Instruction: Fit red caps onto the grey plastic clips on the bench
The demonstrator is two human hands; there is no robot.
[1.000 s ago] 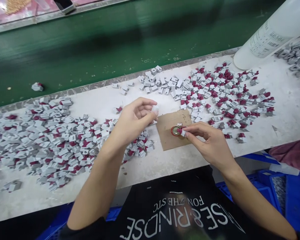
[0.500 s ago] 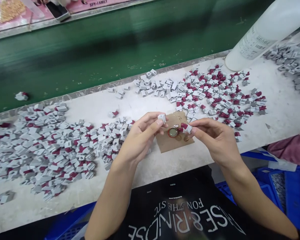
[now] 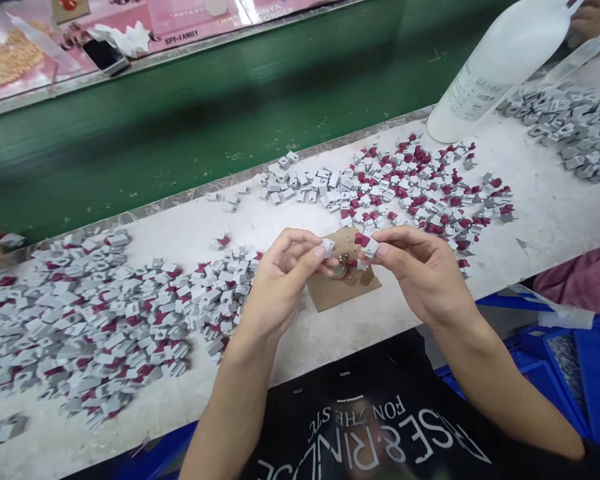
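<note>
Over the piece of cardboard [image 3: 330, 300] near the middle of the white table [image 3: 300, 353], both hands were occupied. The left hand [image 3: 285, 277] pinched a small grey block [image 3: 327, 247] between thumb and fingers. The right hand [image 3: 423, 270] gripped a maroon-and-grey piece [image 3: 369, 245] by its grey end, the maroon end turned towards the left hand. The 2 held things were close together but apart, so as a judgement the joining of this pair was not yet done. Just below them, on the cardboard, lay a small round dish [image 3: 339, 268], partly hidden by the left fingers; its contents could not be made out.

Farther along, the work looked partly complete. A spread of pieces [image 3: 415, 173] to the right showed maroon parts against grey on many, and the large left pile [image 3: 105, 320] mixed grey with scattered maroon. Which of these were finished could not be told. Between the 2 groups, along the back edge, plain grey blocks [image 3: 325, 183] showed no maroon and seemed left to be handled. Past the white bottle [image 3: 500, 67] lay another heap of grey parts [image 3: 575, 127], apparently without maroon too.
</note>
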